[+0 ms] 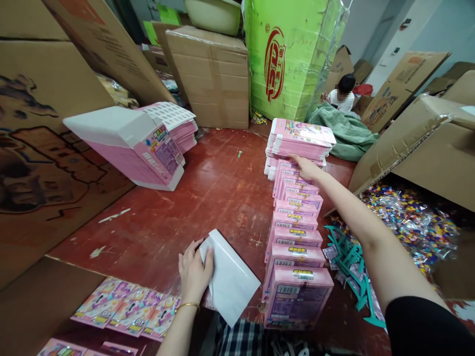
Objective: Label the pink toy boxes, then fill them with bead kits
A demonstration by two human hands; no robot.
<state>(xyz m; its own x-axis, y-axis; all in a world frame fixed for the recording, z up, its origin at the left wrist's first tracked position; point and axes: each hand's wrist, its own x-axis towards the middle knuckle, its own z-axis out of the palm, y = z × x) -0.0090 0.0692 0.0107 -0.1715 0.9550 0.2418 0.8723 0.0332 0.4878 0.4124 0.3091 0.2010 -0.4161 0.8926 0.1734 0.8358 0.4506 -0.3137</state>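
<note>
My left hand (196,269) is closed on a glossy white folded sheet (233,277), thumb on top, low over the front edge of the red table. Its printing, if any, is hidden from me. My right hand (307,169) stretches to the far end of a row of upright pink boxes (299,291). Its index finger points out over the farthest boxes, touching near their tops; the other fingers are partly hidden. Just beyond it lies a pile of flat pink cartons (302,136).
Pink cartons (148,153) stand at the left of the red table (218,183). Pink DIY packages (128,311) fill a box at lower left. Teal plastic pieces (351,267) and an open carton of colourful packets (411,222) lie right. A person (343,96) is at the back.
</note>
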